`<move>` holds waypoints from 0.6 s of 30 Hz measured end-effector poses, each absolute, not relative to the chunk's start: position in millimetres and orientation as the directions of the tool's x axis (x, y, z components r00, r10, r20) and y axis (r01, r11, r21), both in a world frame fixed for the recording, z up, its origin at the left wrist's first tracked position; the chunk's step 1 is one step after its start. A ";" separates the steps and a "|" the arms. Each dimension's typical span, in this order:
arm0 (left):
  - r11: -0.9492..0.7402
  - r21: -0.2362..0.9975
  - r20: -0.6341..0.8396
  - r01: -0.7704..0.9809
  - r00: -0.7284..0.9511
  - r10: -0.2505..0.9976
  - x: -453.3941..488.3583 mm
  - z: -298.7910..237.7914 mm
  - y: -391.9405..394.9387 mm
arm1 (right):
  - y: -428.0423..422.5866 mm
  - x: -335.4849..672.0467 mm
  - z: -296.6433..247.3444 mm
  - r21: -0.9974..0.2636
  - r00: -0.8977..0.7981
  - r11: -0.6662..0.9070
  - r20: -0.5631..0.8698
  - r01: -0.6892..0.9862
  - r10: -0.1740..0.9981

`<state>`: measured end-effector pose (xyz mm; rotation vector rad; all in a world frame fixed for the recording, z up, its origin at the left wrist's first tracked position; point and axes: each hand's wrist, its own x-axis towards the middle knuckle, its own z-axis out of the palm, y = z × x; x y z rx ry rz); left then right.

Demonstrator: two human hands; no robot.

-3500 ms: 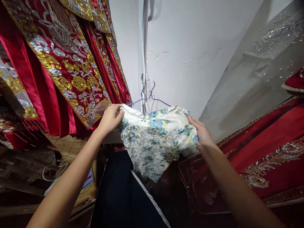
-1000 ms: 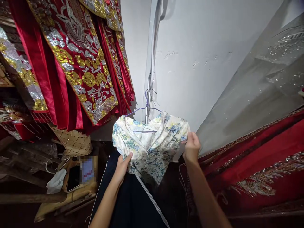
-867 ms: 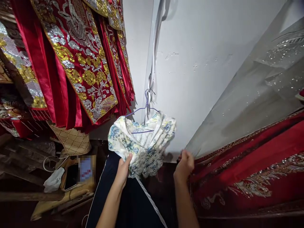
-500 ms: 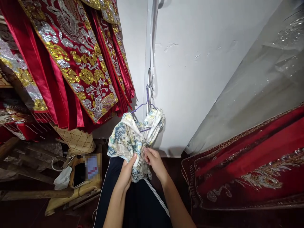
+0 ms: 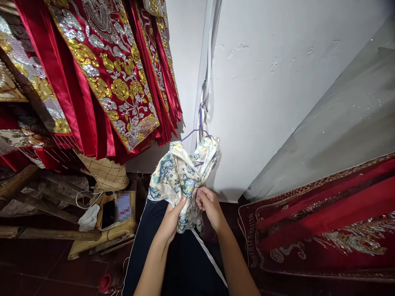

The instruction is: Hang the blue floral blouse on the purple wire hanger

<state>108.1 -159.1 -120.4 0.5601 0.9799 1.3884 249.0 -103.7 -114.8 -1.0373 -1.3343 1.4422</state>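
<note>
In the head view, the left hand (image 5: pixel 170 220) and the right hand (image 5: pixel 211 206) are meeting just below the centre of the frame, on the lower part of the top (image 5: pixel 173 174). The top is a white cloth with blue and yellow flowers. It is hanging on a purple hanger (image 5: pixel 200 123) at the centre, in front of the white wall (image 5: pixel 271 94); what the hook is catching on, I cannot tell.

The left grip is closing around a bunch of the cloth from below, with the thumb in front. The right grip is pinching the same bunch from the right, fingers curled tight. The two hands are nearly touching.

As I judge it, the step in hand is gathering the loose lower cloth into one bundle. Further handling is calling for a firm hold and a soft pull, because the smooth cloth could slide off the thin hanger.

Red robes (image 5: pixel 117 82) are hanging at the upper left. A dark cloth (image 5: pixel 175 263) is lying under the hands.
</note>
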 end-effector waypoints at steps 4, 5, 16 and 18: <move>-0.055 0.949 -0.110 -0.311 -0.491 0.864 97.9 -132.3 -158.9 | -102.5 259.1 -116.4 -0.992 -0.224 -0.060 -0.033 -0.112 0.974; -0.124 0.976 -0.014 -0.177 -0.624 0.781 95.0 -136.5 -159.5 | -102.6 260.2 -117.2 -0.991 -0.229 -0.066 -0.037 -0.118 0.973; -0.253 0.902 0.318 0.350 -0.144 0.937 119.9 -136.8 -138.2 | -113.7 237.7 -115.0 -0.999 -0.373 -0.037 -0.031 -0.007 0.928; -0.253 0.898 0.317 0.360 -0.130 0.940 122.5 -134.3 -133.5 | -112.4 241.4 -109.4 -0.999 -0.347 -0.027 -0.018 -0.020 0.938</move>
